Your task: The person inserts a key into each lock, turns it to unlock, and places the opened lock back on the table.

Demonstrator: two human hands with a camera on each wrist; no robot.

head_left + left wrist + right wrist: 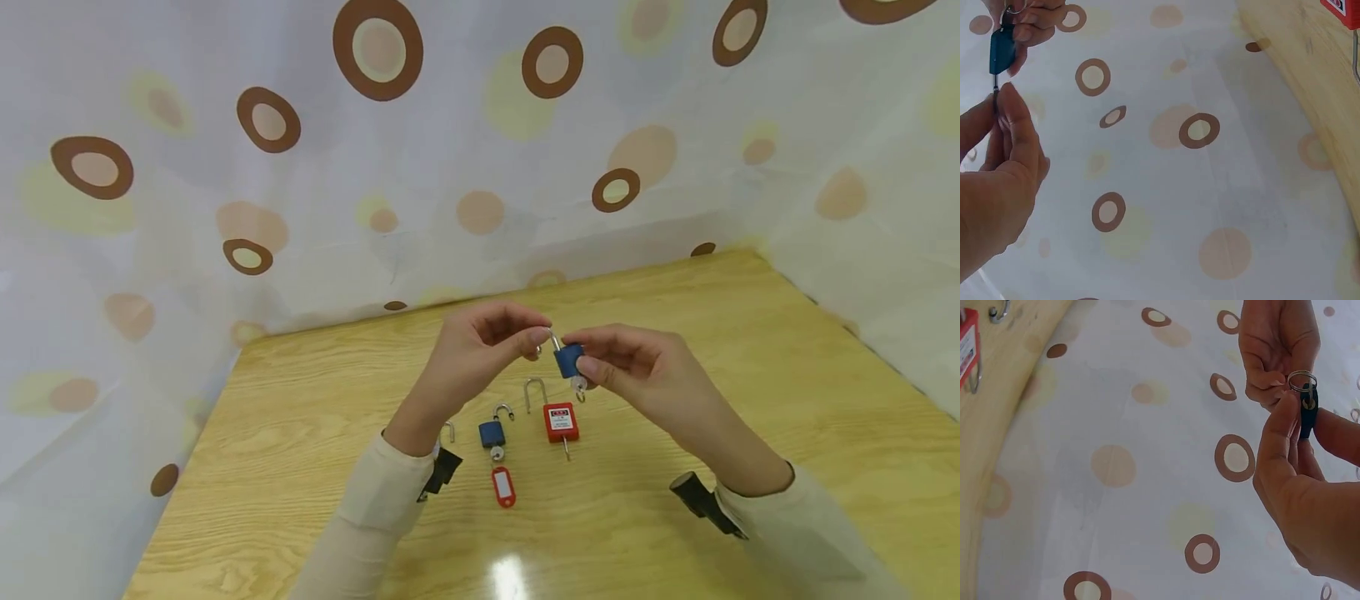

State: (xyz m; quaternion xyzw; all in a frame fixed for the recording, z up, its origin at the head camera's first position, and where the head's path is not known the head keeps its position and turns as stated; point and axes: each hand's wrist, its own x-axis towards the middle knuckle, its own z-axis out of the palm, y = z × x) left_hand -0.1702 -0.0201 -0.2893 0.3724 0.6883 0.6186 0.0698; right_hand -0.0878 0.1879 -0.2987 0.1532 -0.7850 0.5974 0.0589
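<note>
Above the table, a small blue padlock [567,360] is held between both hands. My left hand [480,346] pinches its metal shackle [555,340] with thumb and fingertips. The right hand [648,367] grips the blue body between thumb and fingers. A key [578,383] with a ring hangs from the bottom of the lock. In the left wrist view the padlock [1002,50] stands above the left fingertips. The right wrist view shows the key ring [1302,380] at the end of the lock body, with the left hand [1279,347] beyond it.
Below the hands on the wooden table [300,417] lie a red padlock [561,422] and another blue padlock [491,433], both with raised shackles and keys. A red tag [504,486] hangs off the blue one's key. Another shackle [451,431] is partly hidden by the left wrist. Patterned cloth [450,150] rises behind.
</note>
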